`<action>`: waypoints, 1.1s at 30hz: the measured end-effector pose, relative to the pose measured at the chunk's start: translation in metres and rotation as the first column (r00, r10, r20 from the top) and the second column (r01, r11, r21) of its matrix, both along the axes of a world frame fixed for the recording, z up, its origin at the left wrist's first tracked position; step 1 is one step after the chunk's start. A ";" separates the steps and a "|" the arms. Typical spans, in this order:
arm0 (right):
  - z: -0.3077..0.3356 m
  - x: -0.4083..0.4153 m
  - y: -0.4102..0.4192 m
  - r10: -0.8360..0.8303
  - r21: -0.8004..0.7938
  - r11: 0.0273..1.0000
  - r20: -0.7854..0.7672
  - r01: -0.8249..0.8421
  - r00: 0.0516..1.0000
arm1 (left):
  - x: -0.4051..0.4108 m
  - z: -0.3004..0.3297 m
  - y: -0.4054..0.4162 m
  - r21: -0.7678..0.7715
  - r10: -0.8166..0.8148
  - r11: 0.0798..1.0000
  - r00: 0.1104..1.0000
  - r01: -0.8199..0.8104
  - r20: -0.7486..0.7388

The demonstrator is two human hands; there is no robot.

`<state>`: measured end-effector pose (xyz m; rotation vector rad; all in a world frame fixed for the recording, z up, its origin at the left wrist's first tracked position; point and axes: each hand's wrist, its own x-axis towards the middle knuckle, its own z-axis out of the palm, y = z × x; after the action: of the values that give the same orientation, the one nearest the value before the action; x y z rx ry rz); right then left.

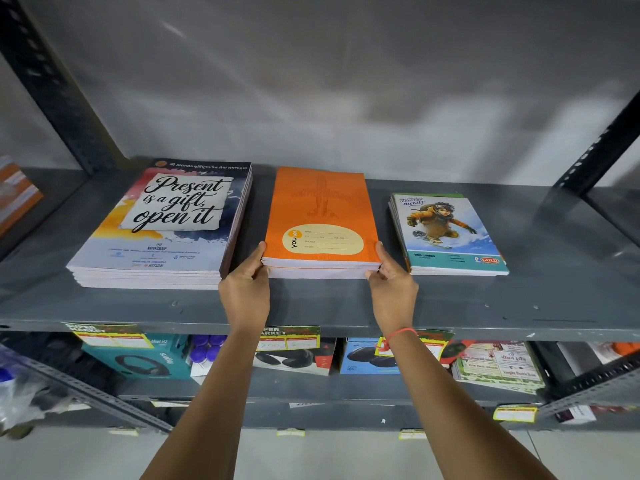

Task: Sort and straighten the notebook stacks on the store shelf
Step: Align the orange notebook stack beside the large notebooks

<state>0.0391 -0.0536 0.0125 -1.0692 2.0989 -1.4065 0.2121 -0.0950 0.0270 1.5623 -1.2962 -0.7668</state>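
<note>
Three notebook stacks lie on the grey metal shelf point(322, 306). In the middle is a short orange stack point(320, 209) with a plane print and a cream label. My left hand point(246, 289) grips its near left corner, thumb on the cover. My right hand point(391, 285) grips its near right corner the same way. To the left lies a taller stack point(166, 220) with "Present is a gift, open it" on top, slightly fanned. On the right sits a small stack point(446, 233) with a snowboarder cover, its lower books poking out at the left.
Dark slotted uprights point(52, 84) frame the shelf at both sides. An orange book point(15, 195) lies in the bay to the left. Below the shelf stand boxed headphones point(138, 358), other boxed goods and printed leaflets point(498, 367), with price tags along the edges.
</note>
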 end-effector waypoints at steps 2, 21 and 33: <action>0.001 0.001 0.000 -0.005 -0.008 1.000 0.003 0.005 1.000 | 0.000 0.001 0.001 -0.001 0.011 1.000 1.000 -0.011 0.006; 0.012 0.002 0.008 0.045 -0.059 0.997 0.092 -0.040 0.995 | 0.003 0.009 0.007 0.077 -0.048 0.995 0.980 0.064 -0.194; 0.014 0.003 0.008 0.036 -0.069 0.997 0.114 -0.028 0.993 | 0.004 0.008 0.004 0.060 -0.040 0.997 0.969 0.056 -0.243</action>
<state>0.0422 -0.0453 0.0269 -1.0177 1.9578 -1.4960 0.2166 -0.0913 0.0354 1.4424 -1.1422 -1.0070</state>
